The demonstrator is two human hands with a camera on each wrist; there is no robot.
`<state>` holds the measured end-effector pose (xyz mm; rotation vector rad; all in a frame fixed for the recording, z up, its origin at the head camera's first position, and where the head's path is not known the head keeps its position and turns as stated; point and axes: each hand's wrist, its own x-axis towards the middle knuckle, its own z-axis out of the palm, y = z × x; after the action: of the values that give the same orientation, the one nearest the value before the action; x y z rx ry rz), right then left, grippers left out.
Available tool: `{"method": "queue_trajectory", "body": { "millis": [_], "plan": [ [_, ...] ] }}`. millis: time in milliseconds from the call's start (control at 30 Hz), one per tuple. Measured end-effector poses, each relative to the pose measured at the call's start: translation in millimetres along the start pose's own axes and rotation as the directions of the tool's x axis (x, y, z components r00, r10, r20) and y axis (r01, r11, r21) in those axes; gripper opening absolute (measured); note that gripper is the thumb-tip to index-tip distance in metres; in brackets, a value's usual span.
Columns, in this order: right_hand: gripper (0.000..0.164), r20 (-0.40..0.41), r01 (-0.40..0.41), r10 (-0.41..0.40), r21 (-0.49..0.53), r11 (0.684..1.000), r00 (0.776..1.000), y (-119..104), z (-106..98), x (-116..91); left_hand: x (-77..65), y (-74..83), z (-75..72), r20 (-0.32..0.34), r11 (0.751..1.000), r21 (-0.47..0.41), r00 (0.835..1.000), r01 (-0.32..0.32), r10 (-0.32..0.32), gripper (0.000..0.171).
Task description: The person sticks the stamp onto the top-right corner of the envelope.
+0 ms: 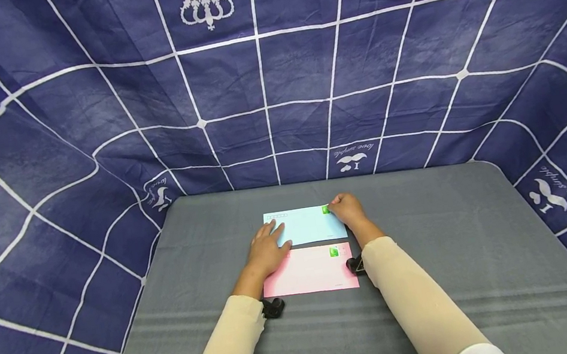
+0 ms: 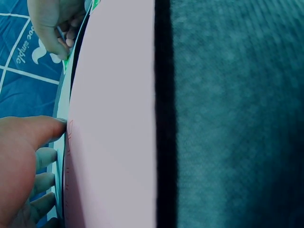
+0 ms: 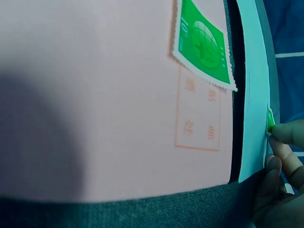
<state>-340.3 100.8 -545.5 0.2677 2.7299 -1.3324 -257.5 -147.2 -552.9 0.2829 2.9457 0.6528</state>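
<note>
A light blue envelope (image 1: 304,228) lies flat on the grey table. My left hand (image 1: 266,253) rests on its left end with the fingers spread, and the thumb side reaches the pink envelope's upper left corner. At the blue envelope's upper right corner, my right hand (image 1: 347,209) pinches the edge of a green postage stamp (image 1: 325,210). In the right wrist view a fingertip covers part of that stamp (image 3: 270,119). A small whitish thing (image 3: 288,188) shows among the right fingers; its kind is unclear.
Nearer me lies a pink envelope (image 1: 308,273) bearing a second green stamp (image 1: 334,251) at its upper right, left of a printed box. Dark blue cloth with white lines (image 1: 290,67) hangs behind the table and at both sides. Each wrist carries a black camera (image 1: 273,308).
</note>
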Motion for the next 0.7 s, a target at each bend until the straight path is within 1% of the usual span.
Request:
{"method": "queue_trajectory", "body": {
  "millis": [167,267,433,633,700],
  "plan": [
    [0.015,-0.026,0.020,-0.021,-0.036,0.999,0.999,-0.8,2.5,-1.3,-0.9,1.1,-1.0,0.000,1.000,-0.003,1.000,-0.001,0.001,0.061],
    [0.015,-0.050,0.043,-0.045,-0.048,0.998,0.998,-0.3,4.3,-1.7,-0.9,1.7,-1.5,0.013,1.000,0.007,1.000,0.001,-0.001,0.061],
    [0.014,-0.087,0.077,-0.084,-0.079,0.994,0.993,1.0,6.8,-2.9,-0.4,1.9,-0.9,0.011,1.000,0.015,1.000,0.000,0.000,0.061],
    [0.016,-0.095,0.095,-0.106,-0.108,0.990,0.990,-0.6,7.8,-4.9,-0.3,2.0,-1.4,0.010,1.000,0.015,1.000,0.001,-0.002,0.061],
    [0.016,-0.089,0.086,-0.095,-0.098,0.991,0.992,-0.9,7.4,-4.9,-0.4,1.9,-1.7,0.008,1.000,0.014,1.000,-0.001,0.001,0.061]
  ]
}}
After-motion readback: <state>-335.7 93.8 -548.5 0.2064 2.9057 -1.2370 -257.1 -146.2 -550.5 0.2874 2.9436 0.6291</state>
